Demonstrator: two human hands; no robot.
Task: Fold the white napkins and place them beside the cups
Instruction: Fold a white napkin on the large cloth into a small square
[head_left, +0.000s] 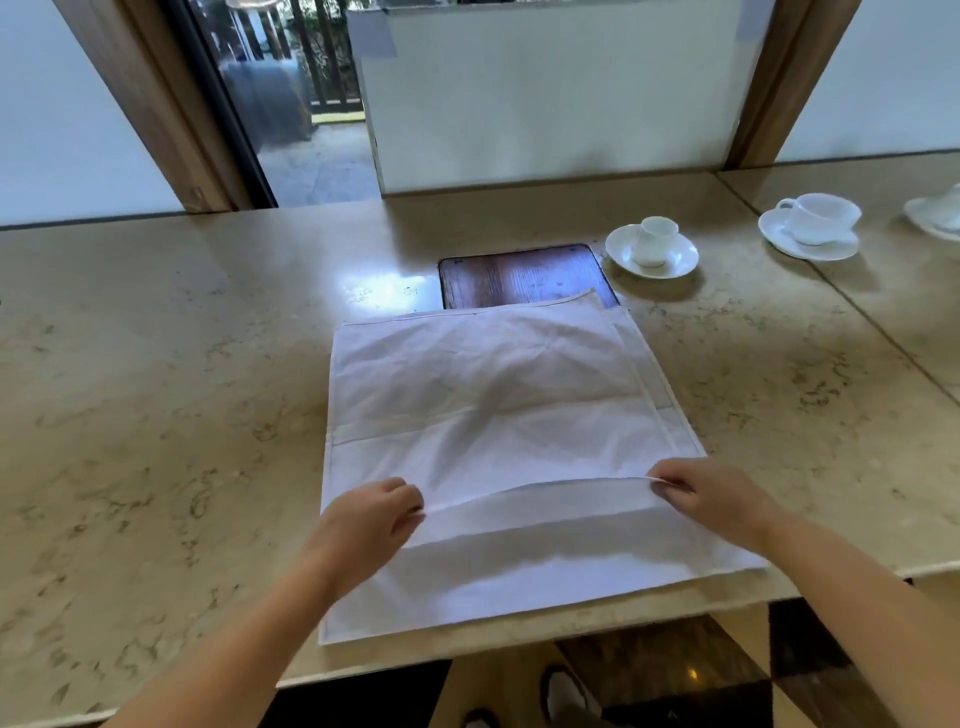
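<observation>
my left hand (371, 514) and right hand (711, 501) reach over the near edge of the tabletop (156, 415), each grip closed in a pinch on the napkin (488, 415). the left fingers curl round the fold at its left end, and the right fingertips (662, 486) nip the same fold at its right end, so the raised crease runs straight between my two hands. the flap nearest me lies doubled over the rest of the cloth, and the napkin's near edge sits just at the tabletop's lip. beyond my hands the napkin spreads flat, creased, with another layer showing along its right side and its far edge overlapping a dark wooden panel (524, 275) set into the stone. just past that, to the right, a small cup (655, 241) stands upright on a saucer (675, 262), apart from the cloth. farther right a wider cup (823, 218) sits on its own saucer (779, 236), and a third piece of white crockery (940, 213) is cut off by the frame's edge. behind the tabletop is a taped white board (545, 104) and a glass door (291, 104).
</observation>
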